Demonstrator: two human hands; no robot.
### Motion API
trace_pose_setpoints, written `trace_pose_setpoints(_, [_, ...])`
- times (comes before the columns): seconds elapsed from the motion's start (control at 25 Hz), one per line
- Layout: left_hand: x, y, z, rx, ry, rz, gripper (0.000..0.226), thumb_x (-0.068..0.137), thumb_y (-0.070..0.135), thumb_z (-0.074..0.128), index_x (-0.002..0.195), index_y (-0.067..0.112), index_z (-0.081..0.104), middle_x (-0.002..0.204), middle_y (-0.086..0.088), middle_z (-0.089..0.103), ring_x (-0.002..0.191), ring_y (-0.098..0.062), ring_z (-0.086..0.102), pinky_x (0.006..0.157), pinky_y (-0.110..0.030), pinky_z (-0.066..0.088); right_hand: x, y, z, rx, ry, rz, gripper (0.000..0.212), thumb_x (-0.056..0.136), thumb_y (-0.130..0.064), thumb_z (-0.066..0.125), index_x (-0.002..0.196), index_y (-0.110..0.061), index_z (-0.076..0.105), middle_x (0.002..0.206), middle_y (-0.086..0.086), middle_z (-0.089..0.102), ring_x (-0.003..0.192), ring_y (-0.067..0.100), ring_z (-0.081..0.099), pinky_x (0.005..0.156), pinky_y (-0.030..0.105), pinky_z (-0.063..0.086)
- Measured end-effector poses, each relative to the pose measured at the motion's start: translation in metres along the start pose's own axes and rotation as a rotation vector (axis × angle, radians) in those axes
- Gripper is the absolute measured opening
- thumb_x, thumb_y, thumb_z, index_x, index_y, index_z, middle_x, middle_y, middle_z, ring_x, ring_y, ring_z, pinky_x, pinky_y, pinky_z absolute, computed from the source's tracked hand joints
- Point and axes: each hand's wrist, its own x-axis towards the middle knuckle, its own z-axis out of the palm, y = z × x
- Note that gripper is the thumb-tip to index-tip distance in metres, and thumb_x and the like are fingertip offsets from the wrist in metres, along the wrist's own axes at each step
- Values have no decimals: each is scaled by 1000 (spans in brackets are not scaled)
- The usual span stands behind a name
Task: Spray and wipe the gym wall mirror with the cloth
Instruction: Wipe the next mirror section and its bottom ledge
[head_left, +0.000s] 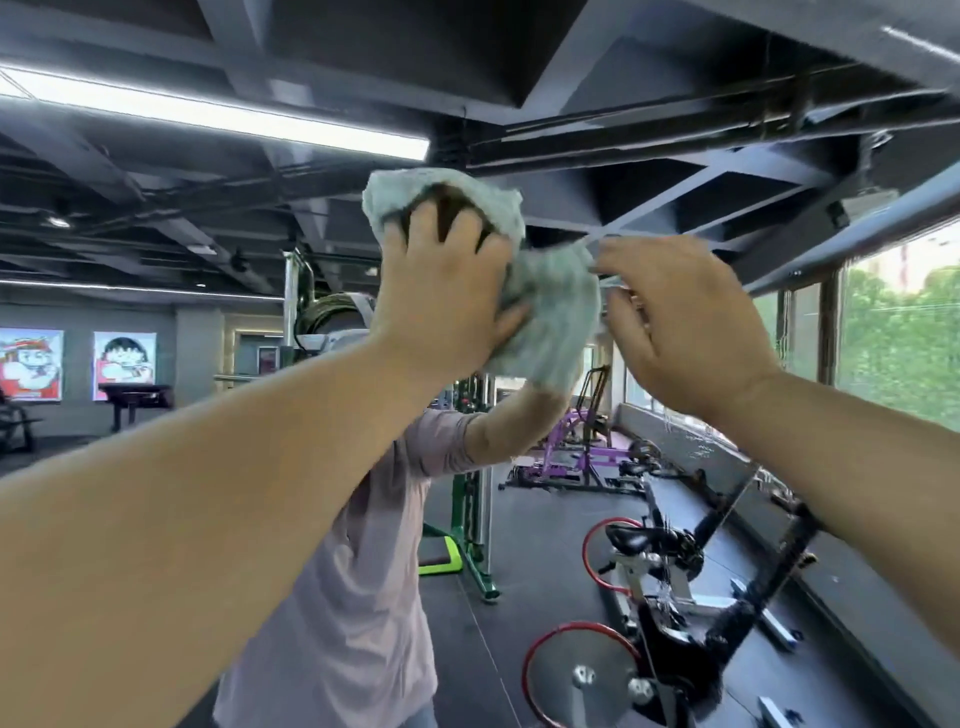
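Left hand (441, 296), right hand (680, 322) hold cloth (556, 312) against mirror (519, 519); spin bikes (649, 561) reflected.

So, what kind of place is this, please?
A gym, most likely: exercise bikes with red wheels, a purple weight machine and a green cable machine all show in the wall mirror.

1. Readable text, brands, numbers: none observed.
2. Far-left poster (31, 365), middle left of frame: cartoon figure; any lettering too blurred to read.
3. Second poster (124, 364), just beside it: same result.
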Motion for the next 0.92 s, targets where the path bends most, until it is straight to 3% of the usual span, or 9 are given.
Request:
trace_pose_setpoints(0.12, [-50,-17,23,-47,-59,419,32,87,26,44,113,9,47,129,-30,51,103,-44,56,93,-52,45,-14,-2,5,39,34,101,34,90,-22,40,112,-9,63,118,9,64,109,30,53,96,39,40])
trace_pose_setpoints(0.2, [-40,-49,23,118,-80,534,47,86,16,37,132,9,34,132,-34,47,108,-47,54,94,-55,44,-24,-2,7,43,-4,107,33,90,-20,42,113,-10,62,118,9,64,109,30,53,95,42,42])
trace_pose_setpoints(0.36, [39,-47,6,203,-111,-4,58,103,33,24,154,11,6,156,-29,12,144,-43,14,118,-52,12,-36,15,10,37,-50,185,41,89,-19,39,123,-11,59,134,8,56,122,28,48,102,42,38])
trace_pose_setpoints(0.44, [50,-2,12,159,-145,-72,60,103,37,25,154,15,3,160,-22,3,148,-36,5,119,-49,4,-36,28,10,14,-59,216,46,90,-20,36,132,-13,54,146,7,46,131,27,41,108,42,33])
trace_pose_setpoints(0.52, [22,41,33,134,-110,123,57,102,37,32,152,13,17,157,-20,21,145,-35,19,119,-49,9,-33,38,11,37,-64,219,51,93,-21,32,141,-14,46,155,5,34,140,25,32,115,40,25])
trace_pose_setpoints(0.6, [-36,59,48,94,-108,360,50,98,34,39,141,10,41,135,-17,51,124,-35,44,112,-48,25,-30,44,15,119,-72,211,51,97,-19,30,147,-14,38,159,3,24,146,21,20,120,38,18])
trace_pose_setpoints(0.72, [-87,26,33,79,-177,442,47,93,37,39,128,7,50,109,-16,57,99,-34,48,97,-47,36,-39,50,29,140,-109,112,51,100,-14,31,151,-11,29,161,5,17,149,20,11,121,35,9])
trace_pose_setpoints(0.84, [-45,-22,12,263,-75,69,61,98,41,26,139,-3,38,114,-33,52,102,-47,50,88,-55,40,-54,63,43,156,-90,20,53,96,-17,27,149,-9,34,158,8,25,147,24,19,121,38,13])
trace_pose_setpoints(0.92, [-6,-13,14,287,-44,-262,64,100,40,22,149,-1,19,142,-39,31,130,-52,32,106,-59,28,-60,72,47,204,-4,-18,48,90,-17,31,130,-6,56,140,13,50,132,31,41,112,41,30])
